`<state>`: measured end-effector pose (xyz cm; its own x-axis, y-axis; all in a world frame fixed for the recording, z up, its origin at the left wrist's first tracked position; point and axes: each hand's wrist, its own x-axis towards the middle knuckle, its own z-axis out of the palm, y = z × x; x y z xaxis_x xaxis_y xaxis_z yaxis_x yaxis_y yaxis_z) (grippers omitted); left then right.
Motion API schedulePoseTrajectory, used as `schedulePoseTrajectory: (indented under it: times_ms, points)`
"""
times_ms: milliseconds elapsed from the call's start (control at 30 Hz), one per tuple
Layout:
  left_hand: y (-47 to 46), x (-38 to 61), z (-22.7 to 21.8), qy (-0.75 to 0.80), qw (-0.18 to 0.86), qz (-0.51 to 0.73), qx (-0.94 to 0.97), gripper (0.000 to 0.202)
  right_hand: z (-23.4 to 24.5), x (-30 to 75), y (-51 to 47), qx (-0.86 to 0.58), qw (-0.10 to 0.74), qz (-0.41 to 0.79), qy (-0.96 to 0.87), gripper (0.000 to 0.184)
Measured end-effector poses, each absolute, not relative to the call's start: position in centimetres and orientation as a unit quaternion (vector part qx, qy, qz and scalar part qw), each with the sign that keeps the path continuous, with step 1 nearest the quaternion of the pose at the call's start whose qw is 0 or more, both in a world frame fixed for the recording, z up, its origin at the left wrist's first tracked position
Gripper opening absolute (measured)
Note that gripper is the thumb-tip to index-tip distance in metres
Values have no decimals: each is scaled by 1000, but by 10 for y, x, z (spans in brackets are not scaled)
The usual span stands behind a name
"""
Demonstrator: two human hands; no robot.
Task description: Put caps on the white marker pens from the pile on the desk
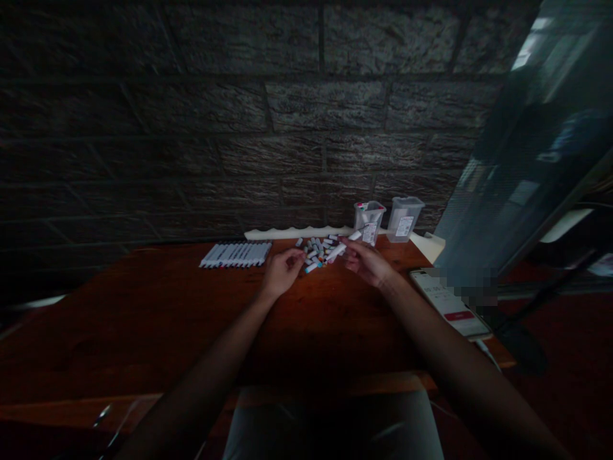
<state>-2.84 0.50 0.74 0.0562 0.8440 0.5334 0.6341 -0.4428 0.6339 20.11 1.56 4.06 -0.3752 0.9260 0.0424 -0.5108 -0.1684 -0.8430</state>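
Observation:
My right hand [366,263] holds a white marker [336,253] between thumb and fingers, slanting over the pile. My left hand [283,273] is at the pile's left side with thumb and forefinger pinched together; whether anything is between them is too dark and small to make out. Between both hands lies a loose heap of short white and grey marker caps [313,245], some with coloured ends. To the left, a neat row of white markers [235,254] lies side by side on the wooden table [158,319].
Behind my right hand stands a clear plastic tub [370,220] with some coloured things inside, beside a second clear tub [405,220]. A lit phone [450,303] lies near the right edge. A pale wavy strip [297,233] runs along the stone wall [297,108].

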Motion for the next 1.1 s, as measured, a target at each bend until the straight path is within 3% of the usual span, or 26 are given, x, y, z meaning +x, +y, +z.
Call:
schedulePoseTrajectory:
  times_ms: [233,433,600,800,967,1100]
  points:
    - [4,-22,3,489,140,425,749,22,31,202,25,-383,523,617,-446,41]
    - [4,-23,5,497,140,456,725,29,28,194,20,-370,513,565,-530,44]
    - [3,-20,6,480,167,479,716,28,29,192,19,-365,510,567,-534,37]
    - [-5,-9,10,422,287,491,706,31,28,187,16,-327,500,583,-550,45]
    - [-5,-7,12,398,363,486,688,30,24,185,16,-304,497,566,-583,37]
    - [-3,-8,15,401,395,525,638,35,12,189,26,-366,499,435,-654,31]
